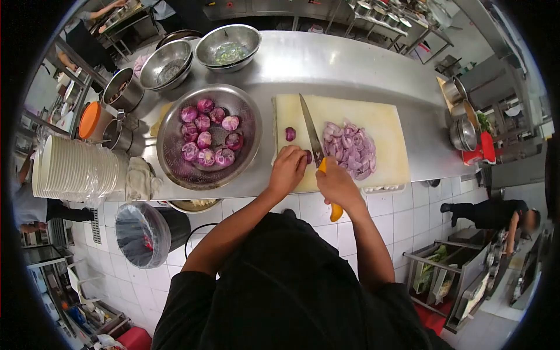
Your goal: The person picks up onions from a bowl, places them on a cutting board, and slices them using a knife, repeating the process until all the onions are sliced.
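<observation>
On the pale cutting board (385,125), my right hand (338,184) is wrapped round the yellow handle of a large knife (312,128), its blade pointing away from me. My left hand (289,170) is closed on a piece of red onion (308,156) just left of the blade. Another onion piece (290,134) lies beyond my left fingers. Right of the blade is a heap of sliced onion (350,149). A perforated metal bowl (251,125) with several peeled red onions (204,140) stands left of the board.
Two metal bowls (201,49) (157,61), pots (123,87) and stacked white containers (79,169) stand on the left of the steel counter (344,52). A lined bin (143,233) is below. Metal bowls (464,134) stand far right. A person (496,214) is at the right.
</observation>
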`<state>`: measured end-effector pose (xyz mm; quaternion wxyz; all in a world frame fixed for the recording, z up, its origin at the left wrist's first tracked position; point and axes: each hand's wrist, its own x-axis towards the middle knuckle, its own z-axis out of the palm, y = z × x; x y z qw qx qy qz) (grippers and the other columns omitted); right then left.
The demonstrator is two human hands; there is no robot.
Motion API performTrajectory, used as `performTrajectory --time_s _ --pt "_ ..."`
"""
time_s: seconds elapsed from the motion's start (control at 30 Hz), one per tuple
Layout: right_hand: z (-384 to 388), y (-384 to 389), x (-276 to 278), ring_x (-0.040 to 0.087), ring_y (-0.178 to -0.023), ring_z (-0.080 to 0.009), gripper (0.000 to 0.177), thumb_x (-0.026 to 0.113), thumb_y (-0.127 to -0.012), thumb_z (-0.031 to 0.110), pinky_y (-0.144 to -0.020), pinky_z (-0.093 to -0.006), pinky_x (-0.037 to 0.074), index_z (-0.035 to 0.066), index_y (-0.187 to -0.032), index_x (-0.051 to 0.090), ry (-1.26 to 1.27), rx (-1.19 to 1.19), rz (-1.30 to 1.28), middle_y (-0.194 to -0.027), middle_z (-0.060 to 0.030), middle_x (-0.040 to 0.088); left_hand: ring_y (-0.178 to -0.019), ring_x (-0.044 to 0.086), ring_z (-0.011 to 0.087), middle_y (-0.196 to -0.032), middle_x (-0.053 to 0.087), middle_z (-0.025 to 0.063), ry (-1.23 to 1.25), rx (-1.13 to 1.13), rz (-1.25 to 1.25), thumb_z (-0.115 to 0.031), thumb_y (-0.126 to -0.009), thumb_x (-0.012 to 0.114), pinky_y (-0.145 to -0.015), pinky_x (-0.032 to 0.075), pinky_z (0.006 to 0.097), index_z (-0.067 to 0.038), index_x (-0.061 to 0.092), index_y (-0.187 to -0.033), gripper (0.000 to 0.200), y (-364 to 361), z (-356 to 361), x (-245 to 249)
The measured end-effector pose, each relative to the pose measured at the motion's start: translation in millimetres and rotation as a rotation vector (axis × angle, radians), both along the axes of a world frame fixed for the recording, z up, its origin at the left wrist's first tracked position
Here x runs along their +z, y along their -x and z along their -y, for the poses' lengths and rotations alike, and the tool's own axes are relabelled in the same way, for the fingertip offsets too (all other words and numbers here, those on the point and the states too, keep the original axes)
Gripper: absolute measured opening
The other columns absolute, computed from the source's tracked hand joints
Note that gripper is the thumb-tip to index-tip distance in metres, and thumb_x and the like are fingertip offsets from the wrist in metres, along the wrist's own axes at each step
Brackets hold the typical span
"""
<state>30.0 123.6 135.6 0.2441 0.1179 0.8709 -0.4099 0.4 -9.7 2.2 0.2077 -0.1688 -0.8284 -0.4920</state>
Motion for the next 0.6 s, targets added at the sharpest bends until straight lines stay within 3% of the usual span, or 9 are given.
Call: performTrajectory --time_s 0.03,0.1,0.3,0.4,0.5,0.57,0.6 --pt "2.0 -4.3 0.4 0.065 -0.080 -0.0541 0.031 0.054 -0.094 0.014 -0.073 -0.0592 0.052 -0.008 -0.113 0.042 0.017 -0.036 0.021 -0.080 -0.0333 0.065 -0.090 0.061 0.0344 -0.094 0.064 0.0130 0.002 0.000 0.001 0.000 -0.085 0.069 -0.081 0.052 0.0427 0.000 0.067 -0.094 0.010 -0.5 -0.1 -0.6" --pt "-12.2 -6.1 -85.3 0.067 -0.065 -0.0480 0.030 0.053 -0.094 0.013 -0.062 -0.0546 0.054 -0.008 -0.112 0.042 -0.128 0.110 -0.318 -0.077 -0.0326 0.065 -0.090 0.061 0.0344 -0.094 0.064 0.0129 0.007 0.007 -0.004 0.000 -0.085 0.069 -0.080 0.052 0.0426 0.000 0.066 -0.094 0.010 -1.3 -0.2 -0.2" --pt "-2.8 0.3 -0.5 0.067 -0.063 -0.0479 0.028 0.054 -0.093 0.013 -0.063 -0.0543 0.055 -0.006 -0.111 0.042 -0.020 -0.006 -0.016 -0.074 -0.0316 0.065 -0.090 0.061 0.0355 -0.095 0.063 0.0137 -0.017 -0.003 -0.019 0.001 -0.084 0.070 -0.079 0.051 0.0426 0.001 0.066 -0.094 0.010 -2.0 0.9 1.0" --pt "4.4 -2.0 -54.1 0.067 -0.054 -0.0408 0.029 0.052 -0.094 0.014 -0.054 -0.0485 0.056 -0.006 -0.111 0.042 -0.117 0.090 -0.275 -0.074 -0.0312 0.065 -0.089 0.060 0.0361 -0.095 0.063 0.0143 -0.021 -0.012 -0.029 0.001 -0.084 0.070 -0.079 0.051 0.0431 0.001 0.066 -0.094 0.010 0.4 -0.9 -1.8" --pt "-4.4 -2.4 -55.4 0.068 -0.068 -0.0466 0.031 0.053 -0.094 0.015 -0.064 -0.0535 0.055 -0.007 -0.113 0.042 -0.110 0.089 -0.192 -0.079 -0.0341 0.065 -0.089 0.060 0.0365 -0.094 0.062 0.0145 -0.038 -0.020 -0.031 0.001 -0.084 0.070 -0.079 0.051 0.0438 0.001 0.066 -0.094 0.011 -1.2 1.9 -3.7" --pt "4.5 5.8 10.5 0.067 -0.083 -0.0535 0.034 0.055 -0.093 0.016 -0.077 -0.0593 0.053 -0.007 -0.114 0.042 -0.048 0.040 0.039 -0.082 -0.0359 0.065 -0.089 0.060 0.0366 -0.093 0.062 0.0145 -0.044 -0.023 -0.043 0.001 -0.084 0.070 -0.078 0.051 0.0441 0.001 0.065 -0.094 0.011 2.5 0.2 -2.5" --pt "6.7 4.3 13.9 0.066 -0.084 -0.0545 0.033 0.055 -0.093 0.015 -0.079 -0.0596 0.052 -0.008 -0.113 0.041 -0.039 0.032 0.041 -0.082 -0.0356 0.065 -0.089 0.060 0.0367 -0.093 0.061 0.0145 -0.039 -0.018 -0.040 0.001 -0.084 0.070 -0.078 0.051 0.0442 0.001 0.065 -0.094 0.011 0.2 0.0 -3.7"
